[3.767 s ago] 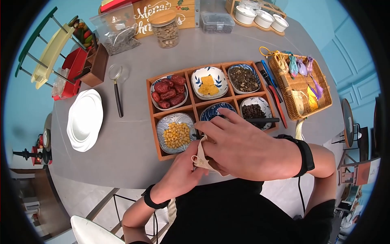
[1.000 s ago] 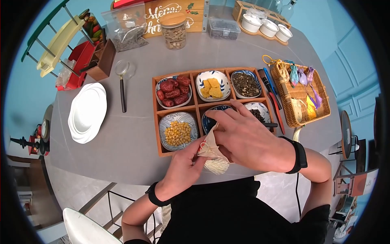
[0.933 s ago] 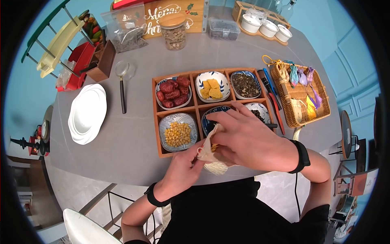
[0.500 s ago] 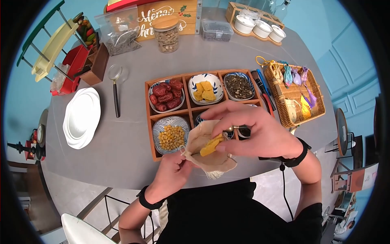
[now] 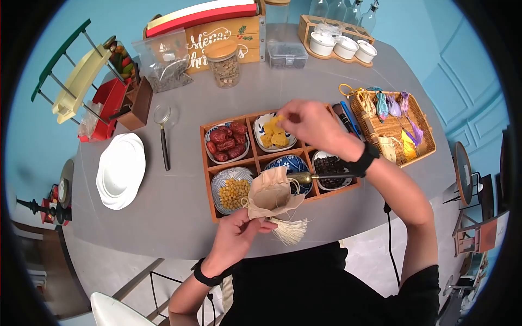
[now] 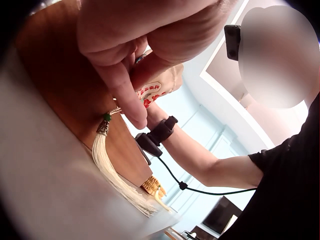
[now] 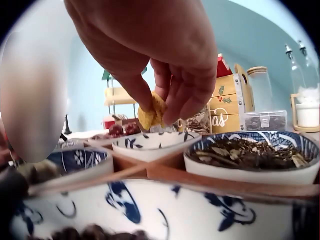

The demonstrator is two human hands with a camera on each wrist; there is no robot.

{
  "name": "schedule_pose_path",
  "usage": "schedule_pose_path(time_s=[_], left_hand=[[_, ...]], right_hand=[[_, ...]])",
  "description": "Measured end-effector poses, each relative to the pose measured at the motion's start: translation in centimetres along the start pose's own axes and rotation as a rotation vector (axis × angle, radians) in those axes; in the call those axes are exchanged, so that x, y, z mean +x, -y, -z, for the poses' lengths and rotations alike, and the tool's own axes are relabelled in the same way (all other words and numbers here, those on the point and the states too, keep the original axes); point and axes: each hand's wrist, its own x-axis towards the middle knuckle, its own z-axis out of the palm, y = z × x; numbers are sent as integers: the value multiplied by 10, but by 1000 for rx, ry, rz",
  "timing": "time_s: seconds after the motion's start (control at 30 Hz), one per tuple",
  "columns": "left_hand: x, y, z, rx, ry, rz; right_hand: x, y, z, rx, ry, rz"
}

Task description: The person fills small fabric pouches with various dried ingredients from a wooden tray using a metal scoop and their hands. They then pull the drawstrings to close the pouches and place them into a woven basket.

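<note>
My left hand [image 5: 232, 240] pinches the lower edge of an open beige cloth pouch [image 5: 260, 202], with a cream tassel [image 5: 290, 230] hanging from it. In the left wrist view the pouch shows red embroidery, and a green bead tops the tassel. My right hand [image 5: 319, 127] pinches a yellow chunk [image 7: 151, 112] between thumb and fingertips. It is just above the white leaf-patterned bowl [image 7: 155, 146], where more yellow chunks [image 5: 274, 139] lie. That bowl sits in a back compartment of the divided wooden tray [image 5: 209, 179]. A brass-headed, black-handled tool [image 5: 302, 177] lies across the front bowls.
Other bowls in the tray hold red dates [image 5: 225, 141], yellow kernels [image 5: 232, 194], dark beans [image 5: 329, 165] and dried herbs [image 7: 250, 152]. A white dish [image 5: 120, 171] and a small strainer [image 5: 165, 141] lie left. At right stands a wicker basket [image 5: 387, 155] with small sachets.
My right hand has moved from the pouch up to the bowl of yellow chunks, a chunk in its fingertips. My left hand still holds the pouch, whose mouth now shows fully.
</note>
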Motion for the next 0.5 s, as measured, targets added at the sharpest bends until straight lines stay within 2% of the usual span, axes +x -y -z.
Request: schedule_pose_path(time_s=[0.1,0.17,0.23,0.3,0.33,0.37,0.47,0.5], left_hand=[[-1,-2,1,43,19,-20],[1,1,3,1,13,-39],[0,-2,0,-46,9,-44],[5,-19,-9,-117,7,-64],[9,-21,-12,-116,19,-67],[13,-23,-16,-114,32,-72],[23,-28,-30,-97,113,-57],[26,-29,-34,-24,156,-39]], right_hand=[[-9,-8,-10,38,-5,109],[-23,-4,4,33,-29,124],[-42,-1,24,228,10,147],[-66,6,47,487,429,84],[-76,9,48,522,540,100],[-84,15,42,637,527,108],[-97,28,40,623,425,65],[-100,26,39,655,346,-5]])
